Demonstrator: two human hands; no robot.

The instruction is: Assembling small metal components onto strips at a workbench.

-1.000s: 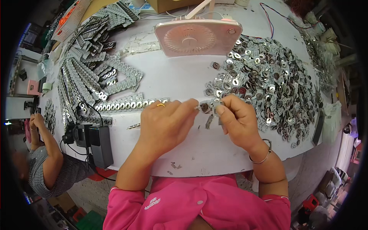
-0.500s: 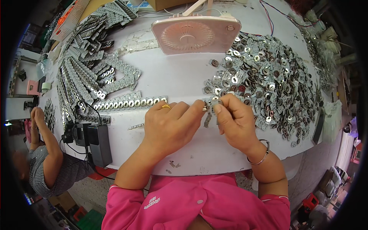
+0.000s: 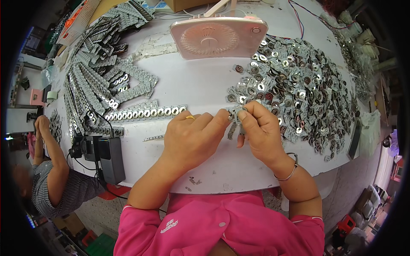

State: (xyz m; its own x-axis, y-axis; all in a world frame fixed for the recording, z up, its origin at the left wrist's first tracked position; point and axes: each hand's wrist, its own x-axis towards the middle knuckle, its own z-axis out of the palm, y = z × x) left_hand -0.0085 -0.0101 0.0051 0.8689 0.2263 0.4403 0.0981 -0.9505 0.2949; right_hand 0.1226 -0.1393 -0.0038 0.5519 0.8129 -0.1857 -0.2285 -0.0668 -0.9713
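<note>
My left hand, a ring on one finger, is curled closed with its fingertips on small grey metal parts. Facing it, my right hand pinches a small metal part between thumb and forefinger, tips almost meeting the left ones. The exact join between these parts is hidden by my fingers. A row of linked metal pieces with round bright centres ends beside the left knuckles; whether it continues under that hand I cannot tell. Right of my right hand spreads a big heap of loose metal pieces.
A pink fan stands at the table's back. Many linked strips lie piled at left, near a dark box-shaped device with cables. A thin strip lies by my left wrist. Another person sits at far left.
Both hands stay nearly in place. My right hand has shifted slightly up, its lower fingers now looser below the pinch; the metal parts remain between the fingertips.
</note>
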